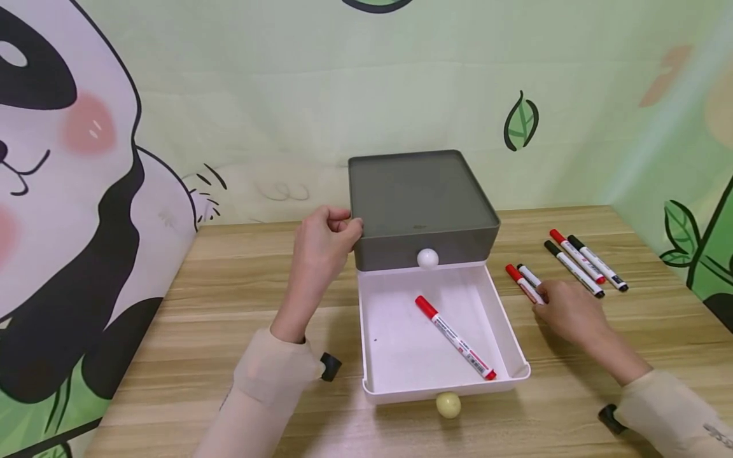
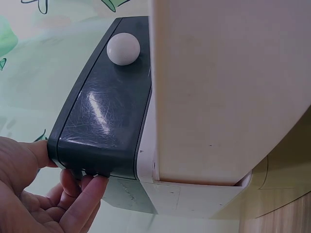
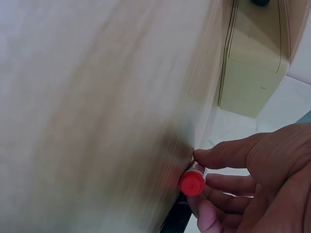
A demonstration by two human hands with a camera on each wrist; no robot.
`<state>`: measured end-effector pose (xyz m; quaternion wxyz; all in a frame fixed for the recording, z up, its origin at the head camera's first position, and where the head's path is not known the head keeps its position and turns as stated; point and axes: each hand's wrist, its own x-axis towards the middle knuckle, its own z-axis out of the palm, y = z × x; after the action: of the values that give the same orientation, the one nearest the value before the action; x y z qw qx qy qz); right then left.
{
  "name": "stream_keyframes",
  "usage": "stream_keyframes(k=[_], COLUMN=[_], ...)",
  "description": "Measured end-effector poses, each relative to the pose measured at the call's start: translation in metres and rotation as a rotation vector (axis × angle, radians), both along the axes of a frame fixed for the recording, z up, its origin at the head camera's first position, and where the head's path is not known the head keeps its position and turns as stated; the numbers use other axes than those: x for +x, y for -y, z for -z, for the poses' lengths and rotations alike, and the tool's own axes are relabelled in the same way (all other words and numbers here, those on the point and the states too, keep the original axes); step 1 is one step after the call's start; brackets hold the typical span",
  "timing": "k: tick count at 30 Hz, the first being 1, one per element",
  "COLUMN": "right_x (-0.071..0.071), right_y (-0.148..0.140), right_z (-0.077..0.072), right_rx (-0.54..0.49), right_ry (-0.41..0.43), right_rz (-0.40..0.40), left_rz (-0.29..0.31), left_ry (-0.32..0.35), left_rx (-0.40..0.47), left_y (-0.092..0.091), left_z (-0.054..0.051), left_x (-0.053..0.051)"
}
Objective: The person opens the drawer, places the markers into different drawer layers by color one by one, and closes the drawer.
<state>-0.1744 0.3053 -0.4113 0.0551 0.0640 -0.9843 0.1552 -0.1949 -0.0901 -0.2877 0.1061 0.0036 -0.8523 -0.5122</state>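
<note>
A small drawer unit has a dark grey top section point(image 1: 424, 197) with a white knob point(image 1: 427, 258). Beneath it, a white drawer point(image 1: 366, 331) with a pale yellow knob point(image 1: 448, 404) is pulled out, and a red-capped marker point(image 1: 458, 343) lies slantwise inside. My left hand point(image 1: 323, 248) grips the grey section's front left corner, thumb on top and fingers beneath the edge in the left wrist view. Right of the drawer, my right hand point(image 1: 572, 318) pinches a red marker point(image 3: 192, 182) at its near end, low over the table. A black-capped marker point(image 1: 529, 276) lies beside that one, partly hidden by the fingers.
Farther right on the wooden table point(image 1: 240, 286) lie a red marker point(image 1: 578, 257) and two black ones, side by side. A printed cloth with a panda point(image 1: 114, 191) hangs behind and at the left. The right wrist view shows a pale yellow section point(image 3: 252, 73) low in the unit.
</note>
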Motion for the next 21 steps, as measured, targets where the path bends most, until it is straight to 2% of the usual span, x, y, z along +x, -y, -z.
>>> stream_keyframes(k=[15,21], right_x=[-0.001,0.002], right_y=[0.000,0.001], right_z=[-0.001,-0.012], right_rx=[0.008,-0.010], right_ry=[0.032,0.075], right_rz=[0.004,0.002], left_rz=[0.000,-0.003], left_ry=[0.004,0.006], left_rx=[0.007,0.002], left_y=[0.000,0.000], left_z=[0.000,0.002], left_x=[0.000,-0.001])
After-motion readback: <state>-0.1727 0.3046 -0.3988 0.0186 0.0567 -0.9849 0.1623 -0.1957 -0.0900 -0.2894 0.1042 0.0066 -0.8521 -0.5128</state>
